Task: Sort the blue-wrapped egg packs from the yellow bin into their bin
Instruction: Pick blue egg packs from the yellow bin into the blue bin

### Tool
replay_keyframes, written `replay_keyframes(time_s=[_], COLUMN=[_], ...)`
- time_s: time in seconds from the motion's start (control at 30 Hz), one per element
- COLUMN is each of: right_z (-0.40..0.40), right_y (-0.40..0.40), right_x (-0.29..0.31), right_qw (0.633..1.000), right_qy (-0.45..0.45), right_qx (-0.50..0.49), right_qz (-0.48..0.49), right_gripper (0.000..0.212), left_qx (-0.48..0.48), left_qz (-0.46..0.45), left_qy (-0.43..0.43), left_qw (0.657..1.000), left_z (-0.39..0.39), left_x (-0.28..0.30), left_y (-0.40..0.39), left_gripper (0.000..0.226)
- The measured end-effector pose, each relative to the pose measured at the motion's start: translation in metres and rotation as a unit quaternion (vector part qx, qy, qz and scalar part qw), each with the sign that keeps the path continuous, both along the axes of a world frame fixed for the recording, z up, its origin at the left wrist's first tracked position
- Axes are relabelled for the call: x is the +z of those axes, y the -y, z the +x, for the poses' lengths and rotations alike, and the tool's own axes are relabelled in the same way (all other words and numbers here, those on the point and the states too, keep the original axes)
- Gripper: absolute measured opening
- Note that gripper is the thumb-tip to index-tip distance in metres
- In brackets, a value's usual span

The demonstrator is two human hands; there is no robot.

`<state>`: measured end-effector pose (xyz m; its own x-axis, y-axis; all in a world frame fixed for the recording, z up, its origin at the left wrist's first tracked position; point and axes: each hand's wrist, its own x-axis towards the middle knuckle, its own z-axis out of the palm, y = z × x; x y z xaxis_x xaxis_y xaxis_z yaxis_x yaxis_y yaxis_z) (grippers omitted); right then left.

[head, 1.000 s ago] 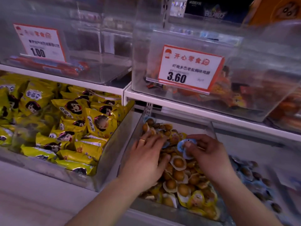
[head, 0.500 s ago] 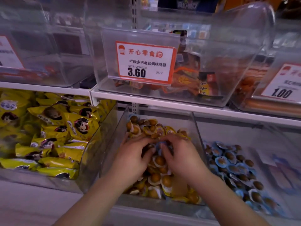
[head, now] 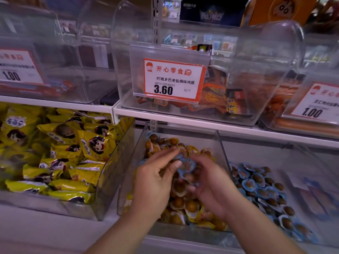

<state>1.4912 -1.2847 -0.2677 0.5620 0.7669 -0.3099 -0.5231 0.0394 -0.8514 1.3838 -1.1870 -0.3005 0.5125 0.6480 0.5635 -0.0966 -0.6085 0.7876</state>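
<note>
A clear bin [head: 219,143] in the middle holds a heap of yellow-wrapped egg packs [head: 190,208]. Both my hands are over this heap. My right hand [head: 214,186] holds a few blue-wrapped egg packs [head: 187,165] between its fingers. My left hand [head: 156,178] has its thumb and fingertips on the same blue packs from the left. More blue wrappers show under the left fingers, blurred. To the right, another clear bin [head: 311,180] holds many blue-wrapped egg packs [head: 262,191].
On the left a bin [head: 110,180] is full of yellow snack bags [head: 73,153]. A white shelf [head: 183,121] above carries clear bins with price cards reading 3.60 [head: 172,79] and 1.00 [head: 319,103]. The shelf's front ledge runs along the bottom.
The right hand carried a blue pack back toward the left hand, and both hands came together over the heap. They now hold blue packs slightly lifted. The view shifted right.
</note>
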Motion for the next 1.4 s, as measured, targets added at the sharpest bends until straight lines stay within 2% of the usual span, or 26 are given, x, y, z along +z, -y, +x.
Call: replay_keyframes(time_s=[0.03, 0.07, 0.13, 0.23, 0.4, 0.47, 0.57, 0.63, 0.7, 0.77, 0.8, 0.9, 1.07, 1.13, 1.27, 1.33, 1.4], right_z=[-0.005, -0.008, -0.011, 0.004, 0.066, 0.097, 0.14, 0.159, 0.167, 0.163, 0.157, 0.123, 0.029, -0.003, -0.035, -0.039, -0.035], right_y=[0.003, 0.006, 0.012, 0.026, 0.068, 0.093, 0.133, 0.153, 0.162, 0.159, 0.153, 0.13, 0.07, 0.03, -0.057, -0.086, -0.099], right_x=[0.004, 0.006, 0.01, 0.015, 0.012, 0.005, -0.012, -0.024, -0.029, -0.027, -0.023, -0.009, 0.005, 0.003, -0.023, -0.037, -0.043], right_qw=[0.998, 0.997, 0.999, 0.996, 0.976, 0.952, 0.868, 0.836, 0.822, 0.812, 0.813, 0.802, 0.763, 0.723, 0.634, 0.572, 0.543], right_qy=[-0.051, -0.049, 0.008, 0.051, 0.168, 0.238, 0.367, 0.392, 0.408, 0.434, 0.443, 0.508, 0.627, 0.683, 0.734, 0.757, 0.766], right_qx=[0.032, 0.053, 0.029, -0.073, -0.134, -0.147, -0.134, -0.147, -0.171, -0.203, -0.218, -0.227, -0.105, -0.015, 0.164, 0.201, 0.213], right_qz=[0.022, 0.03, 0.017, 0.024, -0.029, -0.123, -0.306, -0.354, -0.359, -0.334, -0.309, -0.216, -0.117, -0.101, -0.182, -0.243, -0.27], right_gripper=[0.029, 0.031, 0.032, 0.027, 0.015, 0.015, 0.025, 0.033, 0.034, 0.024, 0.018, 0.026, 0.022, 0.023, 0.047, 0.055, 0.059], left_qx=[-0.019, -0.043, -0.085, -0.131, -0.091, -0.079, -0.068, -0.063, -0.047, -0.016, 0.003, 0.047, 0.091, 0.085, 0.057, 0.046, 0.039], left_qz=[0.004, 0.004, 0.008, 0.032, 0.08, 0.1, 0.116, 0.135, 0.157, 0.185, 0.2, 0.203, 0.134, 0.117, 0.065, 0.046, 0.028], left_qy=[-0.009, -0.028, -0.076, -0.1, -0.131, -0.159, -0.196, -0.21, -0.217, -0.22, -0.221, -0.216, -0.211, -0.21, -0.186, -0.174, -0.17], left_qw=[1.0, 0.999, 0.993, 0.986, 0.984, 0.979, 0.971, 0.966, 0.962, 0.958, 0.954, 0.954, 0.964, 0.967, 0.979, 0.983, 0.984], left_z=[0.003, 0.005, 0.007, 0.008, 0.01, 0.012, 0.014, 0.014, 0.011, 0.004, -0.001, -0.028, -0.082, -0.098, -0.111, -0.111, -0.11], left_x=[0.001, 0.003, 0.006, 0.007, -0.001, -0.002, -0.003, -0.003, -0.001, 0.003, 0.005, 0.01, 0.008, 0.003, 0.001, 0.002, 0.004], left_y=[0.007, 0.014, 0.024, 0.039, 0.045, 0.038, 0.029, 0.023, 0.015, 0.006, 0.001, -0.009, -0.016, -0.022, -0.032, -0.037, -0.042], left_gripper=[0.029, 0.032, 0.04, 0.05, 0.052, 0.046, 0.041, 0.039, 0.038, 0.037, 0.038, 0.038, 0.032, 0.036, 0.038, 0.038, 0.037])
